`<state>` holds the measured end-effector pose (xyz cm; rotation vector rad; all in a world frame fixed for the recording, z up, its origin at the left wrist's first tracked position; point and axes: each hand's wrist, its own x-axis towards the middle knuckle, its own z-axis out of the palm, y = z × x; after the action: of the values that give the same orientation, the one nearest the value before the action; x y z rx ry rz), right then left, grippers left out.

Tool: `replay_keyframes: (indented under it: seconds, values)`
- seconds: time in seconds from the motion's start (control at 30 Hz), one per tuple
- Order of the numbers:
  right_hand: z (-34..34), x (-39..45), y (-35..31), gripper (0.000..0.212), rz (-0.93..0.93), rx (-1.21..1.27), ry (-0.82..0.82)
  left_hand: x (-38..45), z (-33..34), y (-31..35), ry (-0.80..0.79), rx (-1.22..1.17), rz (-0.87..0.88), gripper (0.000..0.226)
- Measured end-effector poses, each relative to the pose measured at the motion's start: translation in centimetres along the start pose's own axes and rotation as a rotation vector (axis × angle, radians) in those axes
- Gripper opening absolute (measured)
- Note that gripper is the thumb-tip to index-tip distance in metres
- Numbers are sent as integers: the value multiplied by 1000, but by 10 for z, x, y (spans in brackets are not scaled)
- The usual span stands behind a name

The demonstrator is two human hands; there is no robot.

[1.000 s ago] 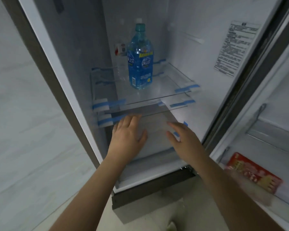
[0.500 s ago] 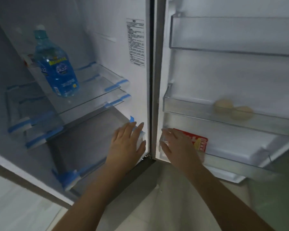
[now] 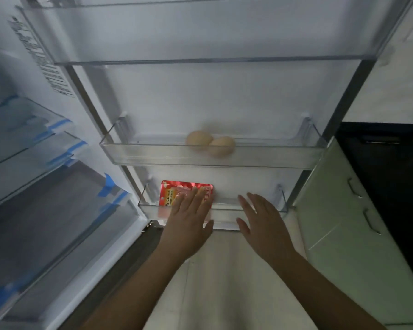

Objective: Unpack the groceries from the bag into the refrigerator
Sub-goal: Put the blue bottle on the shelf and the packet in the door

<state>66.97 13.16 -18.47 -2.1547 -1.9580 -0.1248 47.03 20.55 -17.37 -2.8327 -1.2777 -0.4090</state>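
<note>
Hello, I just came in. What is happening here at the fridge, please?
A person stands at an open refrigerator, facing the inside of its door. Both hands are held out flat with straight fingers and hold nothing. The left hand is in front of a red packet that stands in the lowest door bin; the right hand is in front of the same bin. Two eggs lie in the bin above. No bag is in view.

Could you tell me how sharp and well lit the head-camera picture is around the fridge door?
Head view: dim, bluish light; the two eggs are smeared by motion blur; the red packet has a glare patch at its top; the left hand and right hand look fairly sharp; straight door edges bow from wide-angle distortion.
</note>
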Motion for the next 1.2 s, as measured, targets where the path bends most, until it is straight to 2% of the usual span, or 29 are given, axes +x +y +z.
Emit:
replay_keyframes:
  seconds: [0.1,0.27,0.43,0.73,1.03,1.2]
  values:
    - [9,-6,23,56,7,-5,22,7,26,19,-78,-12,16,72]
    - [24,-21,44,71,-3,-4,-86,-1,64,32,-182,71,19,91]
    - [34,-29,42,92,-18,-72,-93,-6,75,38,-199,97,-49,103]
    - [44,-36,30,102,25,-89,-97,-11,66,50,-187,-9,-162,78]
    - [33,-63,-9,110,121,-112,-133,-38,50,38,-212,-46,-76,80]
    - [30,-87,-38,108,153,-167,-123,-65,44,27,-194,-39,-31,81]
